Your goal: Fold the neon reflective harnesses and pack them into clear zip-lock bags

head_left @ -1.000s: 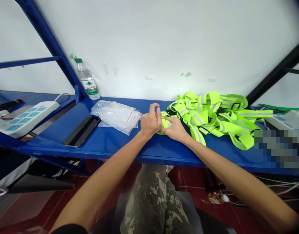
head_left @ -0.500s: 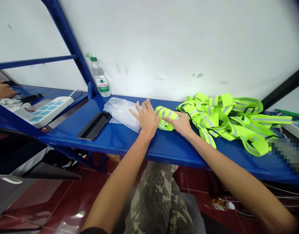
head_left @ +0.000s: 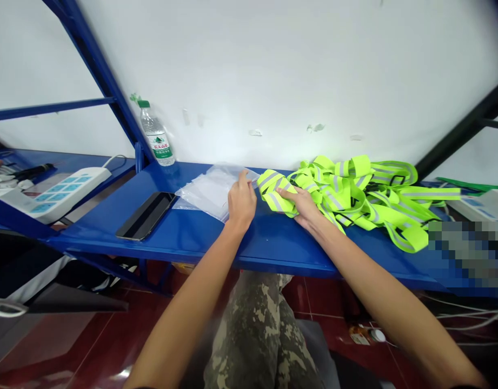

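Your left hand pinches the edge of the clear plastic bag lying on the blue bench. Just to its right, your right hand is closed on the folded reflective strap, which sits between both hands.

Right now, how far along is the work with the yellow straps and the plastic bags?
Done: one folded strap is bundled in the right hand. In hand: the left hand pinches a plastic bag edge; the strap is not yet inside. Left: the pile of loose straps on the shelf; no filled bag shows.
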Demonstrator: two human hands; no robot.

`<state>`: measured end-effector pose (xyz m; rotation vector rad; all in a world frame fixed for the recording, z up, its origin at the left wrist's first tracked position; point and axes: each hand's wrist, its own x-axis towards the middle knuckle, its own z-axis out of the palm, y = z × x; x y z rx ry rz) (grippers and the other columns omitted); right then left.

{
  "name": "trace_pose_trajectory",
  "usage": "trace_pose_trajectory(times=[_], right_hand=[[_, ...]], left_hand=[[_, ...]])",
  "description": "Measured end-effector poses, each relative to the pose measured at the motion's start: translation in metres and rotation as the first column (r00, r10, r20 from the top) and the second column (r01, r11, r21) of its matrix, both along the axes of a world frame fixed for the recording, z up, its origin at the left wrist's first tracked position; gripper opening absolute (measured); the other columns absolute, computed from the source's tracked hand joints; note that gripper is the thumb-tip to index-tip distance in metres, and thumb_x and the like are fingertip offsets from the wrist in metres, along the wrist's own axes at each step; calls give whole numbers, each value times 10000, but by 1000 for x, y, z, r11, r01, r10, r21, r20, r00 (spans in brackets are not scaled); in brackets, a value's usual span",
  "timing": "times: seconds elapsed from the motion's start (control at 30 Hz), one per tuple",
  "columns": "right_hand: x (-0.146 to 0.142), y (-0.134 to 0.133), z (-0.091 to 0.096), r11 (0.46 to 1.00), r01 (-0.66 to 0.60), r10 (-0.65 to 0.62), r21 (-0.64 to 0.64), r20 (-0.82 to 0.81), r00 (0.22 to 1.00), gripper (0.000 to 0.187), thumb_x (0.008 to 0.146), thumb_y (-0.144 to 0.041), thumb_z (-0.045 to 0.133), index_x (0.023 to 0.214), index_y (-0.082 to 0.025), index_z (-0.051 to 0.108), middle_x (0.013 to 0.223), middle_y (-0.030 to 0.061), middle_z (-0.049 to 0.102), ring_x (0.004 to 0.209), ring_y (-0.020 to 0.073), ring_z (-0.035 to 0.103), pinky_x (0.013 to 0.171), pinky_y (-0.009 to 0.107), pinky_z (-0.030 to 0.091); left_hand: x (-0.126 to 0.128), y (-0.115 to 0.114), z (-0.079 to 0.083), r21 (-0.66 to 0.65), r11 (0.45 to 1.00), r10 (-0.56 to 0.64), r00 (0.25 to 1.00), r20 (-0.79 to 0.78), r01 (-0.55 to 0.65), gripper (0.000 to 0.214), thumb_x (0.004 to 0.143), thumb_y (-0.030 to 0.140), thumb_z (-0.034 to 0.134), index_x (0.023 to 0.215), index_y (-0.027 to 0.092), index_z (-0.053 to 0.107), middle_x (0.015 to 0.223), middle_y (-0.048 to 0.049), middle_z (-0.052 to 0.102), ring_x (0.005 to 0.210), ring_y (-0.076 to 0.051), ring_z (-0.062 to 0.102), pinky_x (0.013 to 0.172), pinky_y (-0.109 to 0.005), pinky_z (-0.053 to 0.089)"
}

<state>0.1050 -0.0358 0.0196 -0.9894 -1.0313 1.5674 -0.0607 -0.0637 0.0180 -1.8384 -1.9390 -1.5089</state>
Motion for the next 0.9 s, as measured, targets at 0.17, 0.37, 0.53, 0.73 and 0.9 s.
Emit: trace_pose_trajectory(times=[0.17,0.37,0.53,0.73,0.9], right_hand=[[9,0,10,972,-186,194,-146,44,980,244,720,-251,801,906,-127,703,718,96,749,521,219,680,433,318,580],[6,-1,10,971,-192,209,-140,116,971,215,727,-210,793,893,-102,710,715,110,744,518,207,671,423,304,576],[1,0,8,993,-44,54,-113,88,995,235,705,-225,809,905,-148,714,795,75,759,583,193,676,473,319,596],[0,2,6,999,-4,5,-43,14,1000,406,619,-253,875,987,-192,717,869,40,769,675,199,699,571,322,595],[3,0,5,990,-124,129,64,-80,988,494,590,-280,907,1044,-192,731,957,40,779,814,190,719,767,296,576]], left_hand=[[1,6,-5,133,990,-61,990,128,44,342,882,113,595,1217,175,567,988,-78,755,907,-215,682,848,-370,549],[9,8,-5,201,974,-164,932,324,102,304,865,162,634,1158,207,566,920,-27,748,736,-141,663,692,-273,541],[19,2,-4,187,959,-251,946,204,214,298,866,156,627,1151,212,563,917,-22,745,741,-142,658,748,-293,546],[29,-6,-7,212,936,-292,956,22,281,268,902,137,555,1164,195,560,954,-57,716,839,-179,656,812,-333,539],[31,-7,-7,243,923,-275,953,-126,298,271,925,114,483,1185,152,550,1010,-100,678,912,-211,625,858,-362,516]])
